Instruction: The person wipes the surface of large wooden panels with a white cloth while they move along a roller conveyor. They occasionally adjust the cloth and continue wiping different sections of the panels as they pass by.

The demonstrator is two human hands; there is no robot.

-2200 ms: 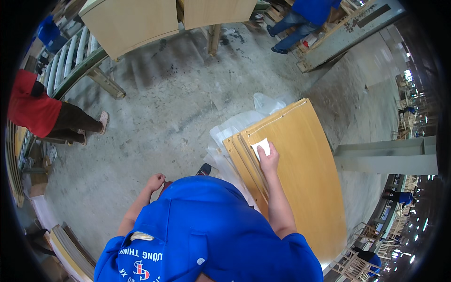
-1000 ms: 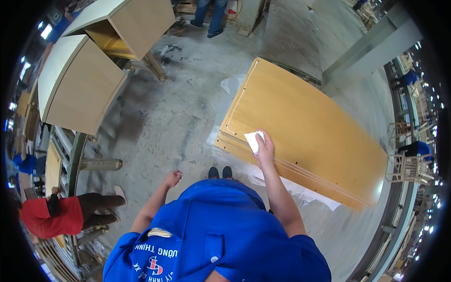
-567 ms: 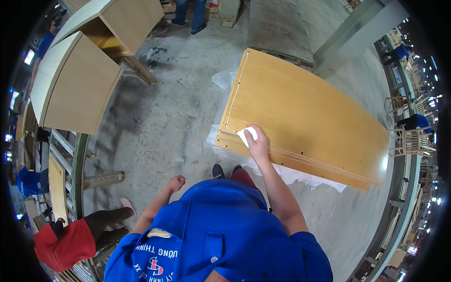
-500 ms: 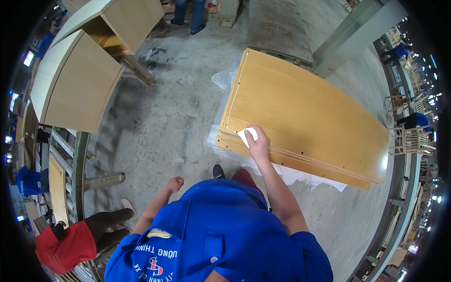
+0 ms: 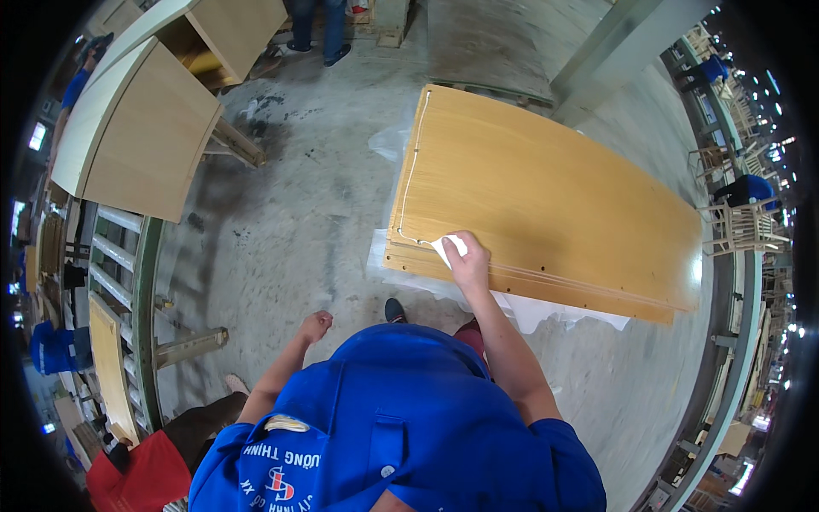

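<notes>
In my right hand is a white squeeze bottle, gripped from above and tilted with its tip low at the near edge of the top wooden board. A thin white bead of glue runs down the board's left edge, turns at the near left corner and reaches the bottle's tip. Small dark holes dot the board's edges. Under it more boards are stacked, slightly offset toward me. My left hand hangs over the floor with curled fingers and nothing visible in them, apart from the stack.
White sheeting lies beneath the stack. At the left are pale wooden cabinets and a roller conveyor. A person in red is at the lower left; another person's legs show at the top. A grey column rises beyond the boards.
My right hand and the bottle have moved a little rightward along the board's near edge, and the glue bead past the corner is longer. The person in red has shifted.
</notes>
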